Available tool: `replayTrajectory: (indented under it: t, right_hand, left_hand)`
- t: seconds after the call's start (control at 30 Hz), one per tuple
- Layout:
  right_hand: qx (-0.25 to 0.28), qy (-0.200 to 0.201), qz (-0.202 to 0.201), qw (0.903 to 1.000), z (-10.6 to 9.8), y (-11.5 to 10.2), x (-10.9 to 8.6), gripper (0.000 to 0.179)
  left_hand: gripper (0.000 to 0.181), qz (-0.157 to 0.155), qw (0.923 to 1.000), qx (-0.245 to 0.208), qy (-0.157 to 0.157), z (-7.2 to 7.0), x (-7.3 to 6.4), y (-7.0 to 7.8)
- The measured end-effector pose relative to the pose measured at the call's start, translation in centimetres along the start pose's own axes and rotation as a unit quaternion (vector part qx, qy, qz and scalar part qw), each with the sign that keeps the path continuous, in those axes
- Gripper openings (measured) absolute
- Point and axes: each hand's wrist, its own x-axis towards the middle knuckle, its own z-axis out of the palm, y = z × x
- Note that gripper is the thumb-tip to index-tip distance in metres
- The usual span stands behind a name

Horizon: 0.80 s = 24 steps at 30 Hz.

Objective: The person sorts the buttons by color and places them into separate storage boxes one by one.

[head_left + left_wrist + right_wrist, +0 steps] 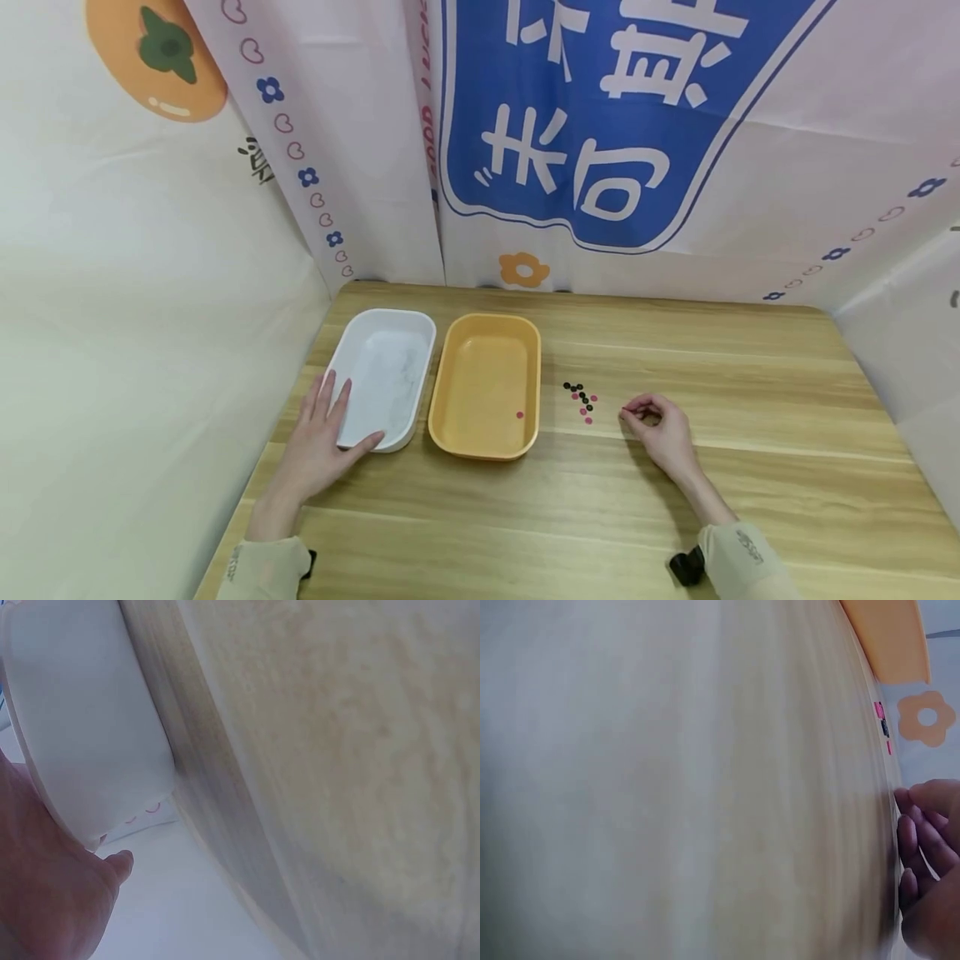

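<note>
My left hand (pixel 318 446) rests on the white tray (pixel 408 429), fingers spread over its left rim and thumb across the near rim. In the left wrist view the tray's outer wall (pixel 90 720) rises beside the hand (pixel 52 877). My right hand (pixel 666 435) is low over the table, right of a loose group of small black discs (pixel 582 395) and pink discs (pixel 588 421). Its thumb and index finger pinch together at the tips, with a small speck of pink showing there. The right wrist view shows that hand (pixel 934 847) from the side, other fingers curled.
A yellow tray (pixel 486 454) stands between the white tray and the discs, with one pink disc (pixel 520 415) inside. The wood-grain table (pixel 750 375) ends at a printed cloth (pixel 360 167) behind. White cloth hangs at both sides.
</note>
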Motion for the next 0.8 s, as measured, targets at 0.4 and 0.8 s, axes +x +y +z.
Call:
replayTrajectory:
  t: [0.4,0.8]
  right_hand:
    - [0.03,-0.032,0.029,0.9986,-0.1,-0.5,-0.3,0.025]
    - [0.066,-0.043,-0.078,0.9938,3.2,-6.2,-0.8,0.019]
  left_hand:
    - [0.108,0.003,1.0,0.002,0.004,0.1,0.0,-0.1]
    - [0.107,0.0,1.0,-0.002,0.009,0.4,0.1,-0.1]
